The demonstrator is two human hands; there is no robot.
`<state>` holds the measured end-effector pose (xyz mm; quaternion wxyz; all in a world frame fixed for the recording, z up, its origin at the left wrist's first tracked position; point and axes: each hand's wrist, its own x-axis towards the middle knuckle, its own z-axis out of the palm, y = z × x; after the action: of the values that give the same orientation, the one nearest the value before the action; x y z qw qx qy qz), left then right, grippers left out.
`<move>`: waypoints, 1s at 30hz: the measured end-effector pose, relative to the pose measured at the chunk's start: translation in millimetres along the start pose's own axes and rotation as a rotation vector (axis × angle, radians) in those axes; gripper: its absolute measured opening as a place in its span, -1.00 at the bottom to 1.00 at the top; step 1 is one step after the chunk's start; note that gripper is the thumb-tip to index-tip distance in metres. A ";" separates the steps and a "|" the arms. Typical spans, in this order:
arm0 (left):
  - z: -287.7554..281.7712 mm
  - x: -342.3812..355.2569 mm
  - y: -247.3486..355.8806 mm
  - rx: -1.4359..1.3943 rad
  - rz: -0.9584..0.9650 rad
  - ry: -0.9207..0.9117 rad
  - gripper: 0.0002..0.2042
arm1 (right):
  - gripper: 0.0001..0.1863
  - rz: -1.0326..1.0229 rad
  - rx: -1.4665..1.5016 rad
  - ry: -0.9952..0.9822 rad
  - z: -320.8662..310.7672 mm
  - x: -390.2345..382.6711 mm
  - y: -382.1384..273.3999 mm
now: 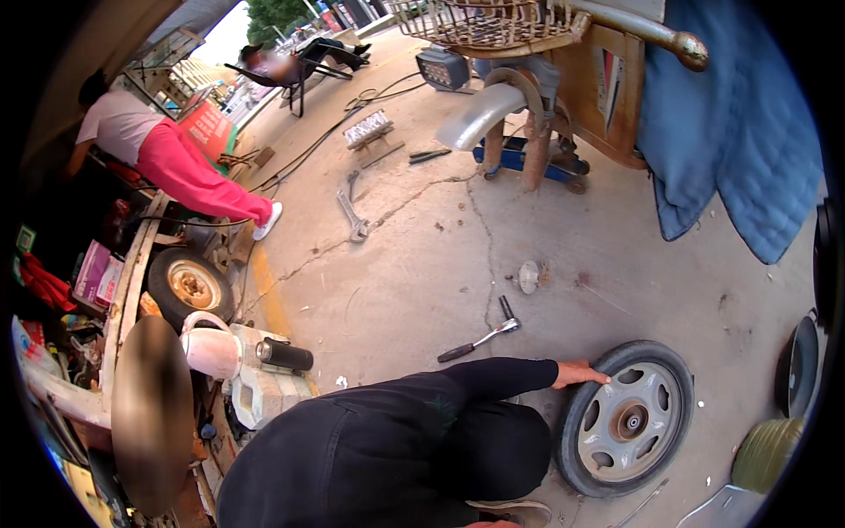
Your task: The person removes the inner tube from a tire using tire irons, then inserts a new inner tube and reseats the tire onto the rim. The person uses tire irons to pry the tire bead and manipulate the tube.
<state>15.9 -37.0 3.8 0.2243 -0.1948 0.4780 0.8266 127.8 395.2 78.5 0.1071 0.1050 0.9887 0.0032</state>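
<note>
Neither of my hands shows. Close in front of me crouches a co-worker in a black top (352, 449) and black cap (502, 453). One bare hand (581, 373) of this person rests with its fingers on the tyre of a wheel (632, 422). The wheel has a grey rim with oval holes and a hub with a bearing. A small patch of skin at the lower edge, by a shoe (528, 512), is too cut off to make out. On the concrete nearby lie a ratchet wrench (480, 341) and a round metal hub part (528, 277).
A cargo trike's front fork (534, 158) stands wheelless over a blue floor jack (554, 163). An adjustable wrench (354, 220) lies mid-floor. At left are a spare wheel (189, 286), a pink jug (211, 348) and a person in pink trousers (189, 167). Another person reclines on a chair (299, 79).
</note>
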 end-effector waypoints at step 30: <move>258.0 -18.6 159.5 0.694 -0.053 -0.063 -0.31 | -0.17 -0.072 1.548 -0.673 -219.9 91.1 -96.7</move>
<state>-85.4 115.4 246.3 0.3134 -0.0938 0.7182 0.6142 -25.9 323.2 271.3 0.2938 0.1127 0.6299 -0.7101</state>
